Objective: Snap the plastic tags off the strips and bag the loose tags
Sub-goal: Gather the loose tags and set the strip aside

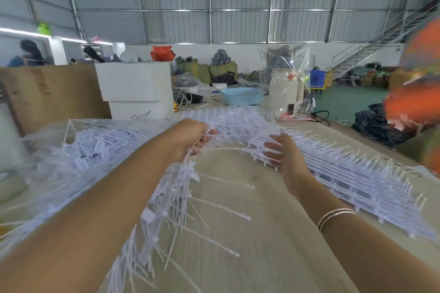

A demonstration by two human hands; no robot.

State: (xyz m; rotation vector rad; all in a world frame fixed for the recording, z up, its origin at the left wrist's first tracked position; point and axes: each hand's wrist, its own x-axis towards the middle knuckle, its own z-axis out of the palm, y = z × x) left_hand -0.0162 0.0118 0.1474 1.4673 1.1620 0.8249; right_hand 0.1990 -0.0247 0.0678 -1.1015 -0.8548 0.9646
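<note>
The left hand is curled into a fist around one end of a long white strip of plastic tags, and the strip hangs down from this hand toward the person, with thin pins sticking out on both sides. From the same hand the strip also bends in an arch over to the right hand. The right hand has its fingers nearly straight and spread, and they press on the near edge of a stack of strips that lies just beyond and to the right of it on the table. On the wrist of this arm there is a bangle. To the left of the left hand, a heap of loose tags lies in a clear plastic bag. Far beyond both hands stands a blue basket.
</note>
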